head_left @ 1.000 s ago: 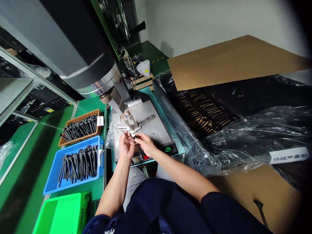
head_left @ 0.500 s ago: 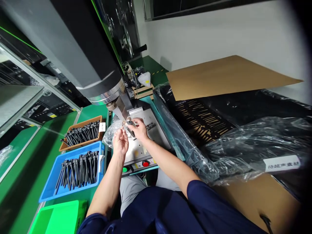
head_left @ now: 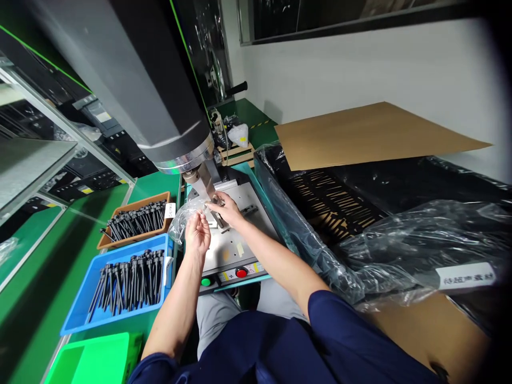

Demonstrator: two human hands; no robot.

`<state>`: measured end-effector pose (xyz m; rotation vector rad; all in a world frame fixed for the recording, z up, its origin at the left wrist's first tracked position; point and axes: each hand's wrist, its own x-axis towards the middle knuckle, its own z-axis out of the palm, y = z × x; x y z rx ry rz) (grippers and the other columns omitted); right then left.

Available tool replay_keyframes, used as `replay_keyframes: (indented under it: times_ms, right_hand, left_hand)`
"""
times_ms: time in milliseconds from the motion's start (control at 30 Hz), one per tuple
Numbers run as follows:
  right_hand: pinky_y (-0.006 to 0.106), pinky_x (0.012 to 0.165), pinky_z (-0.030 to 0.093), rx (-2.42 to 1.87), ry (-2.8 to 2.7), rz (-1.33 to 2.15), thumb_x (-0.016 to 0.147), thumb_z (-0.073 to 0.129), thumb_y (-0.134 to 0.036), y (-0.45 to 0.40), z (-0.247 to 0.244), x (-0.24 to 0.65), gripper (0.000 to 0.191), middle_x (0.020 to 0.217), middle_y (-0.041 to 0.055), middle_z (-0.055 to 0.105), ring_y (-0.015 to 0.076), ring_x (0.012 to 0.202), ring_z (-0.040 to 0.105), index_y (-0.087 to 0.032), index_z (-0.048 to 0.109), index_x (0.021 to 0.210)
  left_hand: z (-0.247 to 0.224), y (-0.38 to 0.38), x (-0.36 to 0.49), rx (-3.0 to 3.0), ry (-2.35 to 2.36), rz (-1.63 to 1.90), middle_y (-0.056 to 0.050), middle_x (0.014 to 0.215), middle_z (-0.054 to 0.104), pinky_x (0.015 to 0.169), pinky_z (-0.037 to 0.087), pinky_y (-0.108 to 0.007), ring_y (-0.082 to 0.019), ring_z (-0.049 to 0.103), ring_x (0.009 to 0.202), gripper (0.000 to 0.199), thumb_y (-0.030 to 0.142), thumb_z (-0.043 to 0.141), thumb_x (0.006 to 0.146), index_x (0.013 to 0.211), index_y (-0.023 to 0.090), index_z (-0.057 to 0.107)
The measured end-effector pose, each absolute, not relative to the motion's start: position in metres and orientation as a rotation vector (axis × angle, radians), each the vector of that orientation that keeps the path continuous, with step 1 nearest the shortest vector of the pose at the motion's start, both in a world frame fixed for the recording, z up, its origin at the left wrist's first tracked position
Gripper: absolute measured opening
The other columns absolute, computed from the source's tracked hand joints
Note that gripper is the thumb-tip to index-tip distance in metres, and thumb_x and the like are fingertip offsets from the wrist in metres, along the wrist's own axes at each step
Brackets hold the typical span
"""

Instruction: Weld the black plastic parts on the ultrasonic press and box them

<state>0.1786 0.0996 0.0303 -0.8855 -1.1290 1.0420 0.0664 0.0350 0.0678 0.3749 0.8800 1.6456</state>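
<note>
My left hand [head_left: 198, 232] is closed, fingertips pinched together beside a clear plastic bag [head_left: 183, 224]; whatever it grips is too small to make out. To its right, my right hand [head_left: 229, 210] is closed at the fixture [head_left: 217, 220] on the metal plate [head_left: 234, 249], directly under the tip of the press horn [head_left: 205, 181]. Its fingertips hold something dark and small that I cannot identify. The two hands are close together, with a narrow gap between them.
An orange bin [head_left: 104, 241] and a blue bin [head_left: 72, 314] hold black rod-like parts on the left. Nearer stands a bright green bin [head_left: 96, 360]. Green and red [head_left: 241, 272] buttons sit at the plate's front. A plastic-lined box [head_left: 288, 224] with cardboard is on the right.
The whole view has shifted slightly. My right hand has turned a little at the fixture, and the dark part in its fingers shows less. My left hand stays pinched beside the bag.
</note>
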Motion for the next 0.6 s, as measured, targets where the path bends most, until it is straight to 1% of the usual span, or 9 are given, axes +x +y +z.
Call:
replay_keyframes:
  times_ms: [67,133,200,333,467,533,600]
  right_hand:
    - [0.036,0.104,0.041,-0.860,-1.207,0.995,0.076,0.067,-0.032,0.100,0.032,0.184,0.031,0.121,0.0059,0.064,0.0219,0.117,0.055,-0.022,0.068,0.105]
    - [0.035,0.106,0.039,-0.851,-1.261,0.958,0.079,0.062,-0.031,0.101,0.034,0.186,0.022,0.121,0.0070,0.064,0.0220,0.119,0.055,-0.020,0.071,0.096]
    - [0.035,0.104,0.042,-0.869,-1.272,0.956,0.077,0.064,-0.029,0.103,0.035,0.186,0.020,0.116,0.0076,0.065,0.0223,0.114,0.058,-0.019,0.071,0.091]
    - [0.036,0.098,0.046,-0.906,-1.211,1.022,0.070,0.069,-0.026,0.103,0.035,0.184,0.023,0.109,0.0067,0.067,0.0216,0.103,0.062,-0.018,0.070,0.091]
    - [0.035,0.097,0.046,-0.757,-0.986,1.326,0.069,0.072,-0.026,0.100,0.030,0.194,0.034,0.107,0.0031,0.070,0.0203,0.103,0.063,-0.021,0.068,0.102]
    - [0.032,0.090,0.048,-0.692,-0.773,1.520,0.075,0.069,-0.029,0.104,0.027,0.202,0.033,0.103,0.0031,0.072,0.0187,0.098,0.065,-0.020,0.065,0.106]
    - [0.029,0.077,0.050,-0.709,-0.605,1.679,0.085,0.060,-0.035,0.113,0.026,0.211,0.027,0.096,0.0043,0.073,0.0170,0.086,0.066,-0.019,0.062,0.107]
  left_hand:
    - [0.068,0.034,0.066,0.338,0.893,1.652,0.000,0.087,0.070,0.070,0.053,-0.007,-0.002,0.066,0.070,0.010,0.009,0.068,0.082,0.077,0.015,0.061]
    - [0.068,0.034,0.067,0.291,0.887,1.666,-0.001,0.086,0.070,0.070,0.054,-0.008,-0.002,0.066,0.070,0.011,0.007,0.066,0.083,0.077,0.014,0.060]
    - [0.068,0.033,0.067,0.257,0.875,1.666,-0.002,0.085,0.070,0.068,0.054,-0.009,-0.003,0.066,0.068,0.011,0.006,0.063,0.085,0.077,0.014,0.061]
    - [0.067,0.034,0.069,0.247,0.856,1.647,-0.003,0.084,0.070,0.064,0.054,-0.009,-0.003,0.066,0.067,0.011,0.005,0.060,0.087,0.079,0.013,0.062]
    - [0.063,0.033,0.071,0.250,0.878,1.631,-0.002,0.085,0.070,0.063,0.054,-0.010,-0.004,0.066,0.066,0.011,0.005,0.063,0.084,0.077,0.014,0.061]
    - [0.059,0.033,0.071,0.255,0.897,1.617,-0.002,0.084,0.070,0.062,0.054,-0.010,-0.004,0.066,0.065,0.011,0.005,0.065,0.082,0.077,0.014,0.061]
    - [0.055,0.033,0.071,0.267,0.909,1.608,-0.002,0.083,0.071,0.062,0.054,-0.010,-0.005,0.066,0.065,0.012,0.005,0.066,0.080,0.076,0.014,0.061]
